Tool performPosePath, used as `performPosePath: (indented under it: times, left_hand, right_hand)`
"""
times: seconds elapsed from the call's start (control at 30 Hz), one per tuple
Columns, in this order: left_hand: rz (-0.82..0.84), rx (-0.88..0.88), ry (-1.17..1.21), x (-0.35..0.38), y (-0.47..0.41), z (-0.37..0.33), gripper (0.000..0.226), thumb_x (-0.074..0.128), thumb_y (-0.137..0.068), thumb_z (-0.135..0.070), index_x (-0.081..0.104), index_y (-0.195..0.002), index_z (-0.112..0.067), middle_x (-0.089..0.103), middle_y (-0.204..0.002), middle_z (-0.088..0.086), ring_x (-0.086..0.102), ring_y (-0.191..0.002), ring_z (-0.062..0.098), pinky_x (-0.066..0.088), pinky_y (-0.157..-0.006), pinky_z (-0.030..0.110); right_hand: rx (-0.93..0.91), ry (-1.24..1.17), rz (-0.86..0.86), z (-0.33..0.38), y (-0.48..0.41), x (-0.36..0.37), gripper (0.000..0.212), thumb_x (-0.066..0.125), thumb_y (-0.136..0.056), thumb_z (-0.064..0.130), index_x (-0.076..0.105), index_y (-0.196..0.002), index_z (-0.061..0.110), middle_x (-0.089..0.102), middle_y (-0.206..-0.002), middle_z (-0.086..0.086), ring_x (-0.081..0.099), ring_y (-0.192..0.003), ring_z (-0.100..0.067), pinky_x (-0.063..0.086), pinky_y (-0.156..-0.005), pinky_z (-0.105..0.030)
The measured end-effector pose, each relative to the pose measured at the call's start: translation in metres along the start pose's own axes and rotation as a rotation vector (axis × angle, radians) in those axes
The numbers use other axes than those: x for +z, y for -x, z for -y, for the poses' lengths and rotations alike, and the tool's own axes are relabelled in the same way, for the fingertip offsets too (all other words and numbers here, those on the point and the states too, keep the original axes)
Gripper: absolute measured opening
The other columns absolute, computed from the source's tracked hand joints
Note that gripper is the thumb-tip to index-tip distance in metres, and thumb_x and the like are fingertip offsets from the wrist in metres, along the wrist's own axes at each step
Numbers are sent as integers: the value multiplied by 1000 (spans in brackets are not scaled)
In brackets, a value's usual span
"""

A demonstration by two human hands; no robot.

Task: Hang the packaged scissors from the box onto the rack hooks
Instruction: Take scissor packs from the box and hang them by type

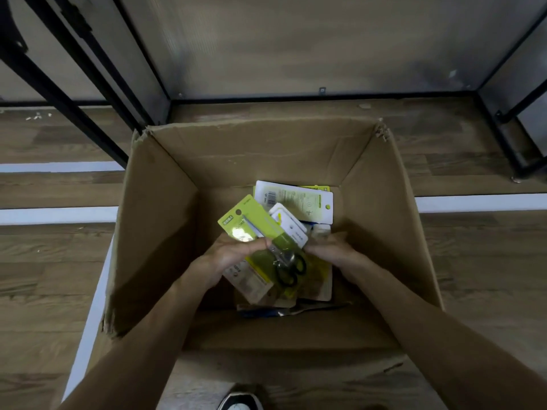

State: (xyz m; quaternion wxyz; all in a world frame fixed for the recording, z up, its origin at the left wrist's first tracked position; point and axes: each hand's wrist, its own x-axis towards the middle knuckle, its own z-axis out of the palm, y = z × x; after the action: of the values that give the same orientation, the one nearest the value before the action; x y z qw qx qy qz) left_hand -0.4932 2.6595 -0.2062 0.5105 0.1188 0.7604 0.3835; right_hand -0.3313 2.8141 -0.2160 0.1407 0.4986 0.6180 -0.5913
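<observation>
An open cardboard box [165,220] stands on the floor below me, with several packaged scissors lying in its bottom. My left hand [228,255] grips a yellow-green scissors pack [251,223] tilted up to the left; black scissor handles [291,269] show under its plastic. My right hand [331,250] is down in the box at the right side of the pile, fingers curled on the packs, though what it grips is hidden. A white-backed pack [296,201] lies face down at the back of the pile. No rack hooks are in view.
Black metal frame legs [74,93] rise at the left, and another frame [503,128] stands at the right. A panel wall [296,45] is behind the box. The floor is wood with white strips [56,216]. My shoe [239,402] is near the box's front.
</observation>
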Motion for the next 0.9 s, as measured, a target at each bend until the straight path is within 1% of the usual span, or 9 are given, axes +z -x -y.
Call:
performPosePath:
  times: [0.1,0.23,0.33,0.4,0.47,0.57,0.67,0.73,0.9]
  left_hand:
    - [-11,-70,-7,2,1,4,27,83,-80,-40,69,-103,-35,67,-105,-12,59,-103,12,42,-94,33]
    - [12,-176,15,6,9,9,31,83,-78,-43,69,-102,-28,68,-117,-1,61,-107,19,46,-104,39]
    - [97,-223,94,9,20,14,32,77,-84,-48,68,-111,-34,60,-122,-7,54,-110,14,42,-99,34]
    - [77,-194,118,10,27,14,35,80,-76,-59,72,-103,-39,68,-120,-7,62,-105,11,44,-97,33]
    - [46,-173,180,8,26,15,56,86,-60,-59,72,-109,-35,76,-113,-2,69,-106,21,47,-105,44]
    - [129,-126,323,2,25,12,58,83,-74,-43,68,-125,-21,76,-115,7,72,-109,27,46,-108,48]
    - [120,-63,421,3,27,-3,46,78,-85,-31,68,-127,-14,75,-118,12,71,-111,31,50,-107,48]
    - [71,-5,405,6,28,-19,38,74,-90,-28,69,-125,-13,76,-115,12,73,-107,30,53,-102,46]
    - [35,144,414,5,32,-54,45,75,-89,-32,64,-130,-15,75,-117,8,73,-107,28,54,-100,48]
  right_hand:
    - [126,-193,56,-4,3,2,67,75,-87,25,41,-143,10,54,-133,-4,54,-116,-23,44,-100,-38]
    - [112,-192,158,-9,7,14,38,76,-86,23,63,-122,21,66,-122,-2,59,-110,-18,45,-102,-41]
    - [52,-291,250,-14,15,22,30,75,-87,16,64,-114,23,70,-111,0,64,-98,-14,52,-79,-32]
    - [-17,-237,205,-14,18,22,31,78,-85,19,62,-112,24,69,-108,2,64,-94,-11,53,-74,-27]
    - [-115,-130,156,-8,21,20,44,82,-81,26,63,-120,23,72,-108,1,67,-97,-11,54,-82,-27]
    - [-195,-84,116,3,27,16,44,81,-79,30,65,-119,23,76,-102,1,72,-96,-14,56,-89,-35]
    - [-319,96,-62,22,42,16,25,72,-84,35,66,-104,21,73,-96,7,69,-91,-11,55,-78,-30]
    - [-361,247,-206,35,52,14,24,66,-85,44,64,-94,22,69,-88,10,66,-86,-11,48,-66,-28]
    - [-443,-40,-244,58,61,-1,22,74,-82,37,65,-94,21,71,-90,7,69,-83,-9,56,-75,-33]
